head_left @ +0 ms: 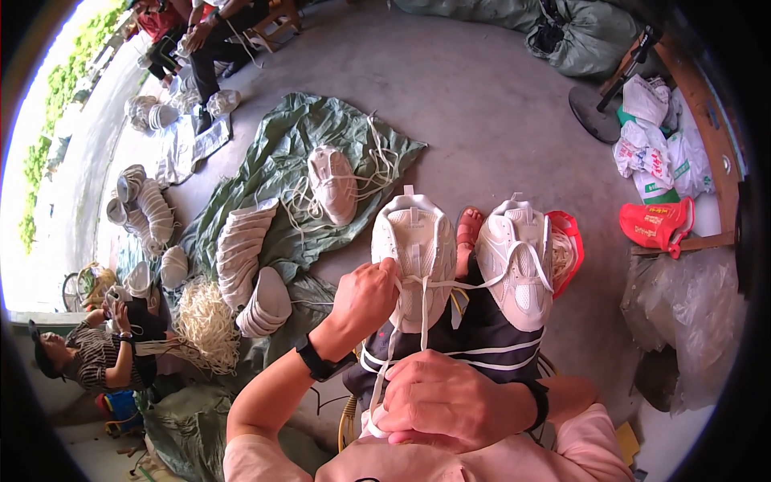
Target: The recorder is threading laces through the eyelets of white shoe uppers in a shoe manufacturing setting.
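Note:
Two white mesh shoe uppers rest side by side across my dark-trousered knees. My left hand (365, 297) is closed at the left edge of the left shoe upper (414, 233), fingertips against its side beside the eyelets. A flat white shoelace (462, 283) crosses that upper and runs over toward the right shoe upper (518, 265), which has lace threaded on it. Below them, in front of my chest, my right hand (442, 398) pinches a length of lace that hangs down from the left upper. Its fingertips are partly hidden by the curled hand.
A green tarp (297, 120) bears another laced upper (332, 185). Stacked uppers (241, 257) and a heap of laces (207, 321) lie left. A red-rimmed container (572, 253) of laces sits by my right knee. Co-workers (100, 349) sit left and far left; bags (650, 136) stand right.

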Demonstrator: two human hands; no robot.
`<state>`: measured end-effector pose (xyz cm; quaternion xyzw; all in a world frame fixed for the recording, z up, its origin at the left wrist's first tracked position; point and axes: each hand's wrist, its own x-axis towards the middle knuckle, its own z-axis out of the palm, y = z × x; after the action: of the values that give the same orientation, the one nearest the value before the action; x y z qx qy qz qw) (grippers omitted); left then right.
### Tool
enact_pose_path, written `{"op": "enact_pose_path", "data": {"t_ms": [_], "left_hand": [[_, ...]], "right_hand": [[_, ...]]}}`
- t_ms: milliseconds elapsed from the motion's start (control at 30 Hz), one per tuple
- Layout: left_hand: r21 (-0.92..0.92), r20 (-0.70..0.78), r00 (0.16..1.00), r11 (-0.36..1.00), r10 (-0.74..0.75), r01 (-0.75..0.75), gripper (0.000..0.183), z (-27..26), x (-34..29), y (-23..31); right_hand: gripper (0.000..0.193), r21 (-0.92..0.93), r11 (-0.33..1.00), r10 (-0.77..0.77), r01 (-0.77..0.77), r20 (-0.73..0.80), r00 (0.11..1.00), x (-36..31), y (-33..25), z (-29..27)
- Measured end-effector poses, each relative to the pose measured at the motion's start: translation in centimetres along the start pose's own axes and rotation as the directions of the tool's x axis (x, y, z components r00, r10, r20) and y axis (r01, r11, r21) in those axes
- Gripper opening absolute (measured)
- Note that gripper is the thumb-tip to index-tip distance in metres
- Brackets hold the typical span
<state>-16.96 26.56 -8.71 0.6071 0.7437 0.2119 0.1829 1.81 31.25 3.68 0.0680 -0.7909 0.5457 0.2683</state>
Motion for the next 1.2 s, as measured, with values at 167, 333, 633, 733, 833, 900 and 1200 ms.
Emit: {"op": "enact_pose_path", "data": {"t_ms": [167,333,633,733,833,900,1200], "left_hand": [[0.001,0.056,0.998,1.000,0.000,0.000,0.010,0.2,0.7,0.3],[-0.070,0.092,0.996,0.998,0.011,-0.005,0.007,-0.5,0.3,-0.3],[-0.383,0.198,0.956,0.880,-0.219,0.281,0.016,-2.1,1.0,0.0],[-0.319,0.167,0.971,0.923,-0.171,0.217,0.017,-2.0,1.4,0.3],[-0.271,0.143,0.981,0.949,-0.128,0.163,0.015,-1.9,1.6,0.1],[-0.257,0.133,0.985,0.956,-0.113,0.144,0.014,-1.9,1.7,-0.1],[-0.329,0.144,0.989,0.941,-0.035,0.081,0.011,-2.1,1.7,-1.2]], "right_hand": [[0.023,-0.005,1.000,-0.006,0.006,0.017,1.000,-0.5,0.5,-0.3],[0.031,-0.036,0.999,0.006,-0.004,0.062,0.998,-1.1,1.0,-1.2],[0.047,-0.085,0.996,0.044,-0.033,0.135,0.990,-1.7,2.6,-1.0],[0.046,-0.088,0.995,0.057,-0.043,0.157,0.986,-1.5,2.8,-0.5],[0.044,-0.106,0.993,0.067,-0.049,0.168,0.984,-1.3,3.2,0.0],[0.043,-0.119,0.992,0.070,-0.051,0.167,0.983,-1.1,3.6,0.3],[0.062,-0.358,0.844,0.373,-0.399,-0.141,0.917,-2.6,8.5,-1.0]]}}
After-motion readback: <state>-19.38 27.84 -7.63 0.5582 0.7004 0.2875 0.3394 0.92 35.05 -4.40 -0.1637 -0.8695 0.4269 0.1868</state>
